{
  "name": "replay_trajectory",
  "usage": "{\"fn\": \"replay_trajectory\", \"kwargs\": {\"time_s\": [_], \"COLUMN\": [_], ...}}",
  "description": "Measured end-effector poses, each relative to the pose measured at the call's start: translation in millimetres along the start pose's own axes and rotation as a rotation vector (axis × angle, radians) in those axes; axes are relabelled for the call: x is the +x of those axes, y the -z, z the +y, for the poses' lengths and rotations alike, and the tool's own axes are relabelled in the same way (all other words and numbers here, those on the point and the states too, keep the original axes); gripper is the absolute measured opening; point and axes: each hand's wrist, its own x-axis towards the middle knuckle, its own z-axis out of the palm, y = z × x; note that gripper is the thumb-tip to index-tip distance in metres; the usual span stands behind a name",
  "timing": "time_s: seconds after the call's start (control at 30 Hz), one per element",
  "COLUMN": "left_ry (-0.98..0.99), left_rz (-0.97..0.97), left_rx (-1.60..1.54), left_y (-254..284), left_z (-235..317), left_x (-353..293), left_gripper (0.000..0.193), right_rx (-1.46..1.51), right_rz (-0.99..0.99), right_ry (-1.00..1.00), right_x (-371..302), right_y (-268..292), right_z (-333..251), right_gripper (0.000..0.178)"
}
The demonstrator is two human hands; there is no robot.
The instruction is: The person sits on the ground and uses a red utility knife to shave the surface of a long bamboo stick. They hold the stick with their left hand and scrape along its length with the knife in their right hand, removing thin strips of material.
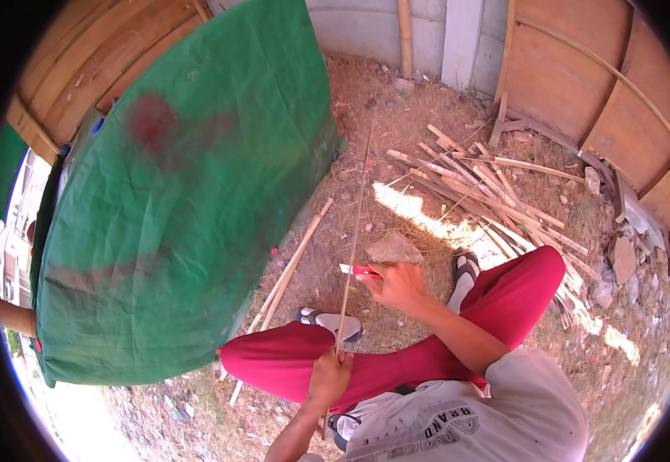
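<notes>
My left hand [329,377] is closed around the lower part of a long thin bamboo strip [356,223], close to my left knee. From there the strip runs forward over the dirt, its far part reaching well past my feet. My right hand [396,285] grips a red utility knife [364,271] in front of my lap. The knife's short pale blade points left and lies at the strip, about midway along it; whether it cuts into the strip I cannot tell.
A pile of split bamboo sticks [489,189] lies at the right. More sticks [293,266] lie beside a large green tarp [189,200] on the left. A flat stone [393,248] sits ahead of my right hand. Wooden panels [581,69] and a grey wall [366,35] stand behind.
</notes>
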Motion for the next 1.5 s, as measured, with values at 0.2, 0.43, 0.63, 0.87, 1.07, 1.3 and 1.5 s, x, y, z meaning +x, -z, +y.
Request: {"fn": "replay_trajectory", "kwargs": {"time_s": [0.2, 0.43, 0.63, 0.87, 1.07, 1.3, 1.5], "left_ry": [-0.030, -0.093, -0.010, -0.012, -0.067, -0.044, -0.068], "left_rz": [-0.024, 0.074, 0.211, -0.019, 0.068, 0.171, 0.353], "left_rx": [-0.036, 0.046, 0.316, -0.018, 0.019, 0.123, 0.250], "left_y": [28, 3, -1, 17, 8, 13, 4], "left_z": [12, -2, 3, 17, 7, -24, 3], "left_x": [-6, 1, -1, -6, 3, -22, -2], "left_gripper": [0.036, 0.032, 0.030, 0.030, 0.032, 0.030, 0.028], "right_rx": [0.040, 0.038, 0.035, 0.012, -0.028, 0.257, 0.474], "right_rz": [-0.014, 0.003, 0.045, -0.041, -0.029, 0.294, 0.183], "right_ry": [-0.029, -0.018, -0.008, -0.040, -0.090, -0.434, -0.011], "right_x": [3, 3, 3, 6, 5, 34, 8], "right_y": [-3, 6, 4, 9, 8, 74, 42], "right_z": [-14, -4, -4, -9, -2, 61, 11], "right_gripper": [0.041, 0.040, 0.039, 0.039, 0.038, 0.040, 0.035]}}
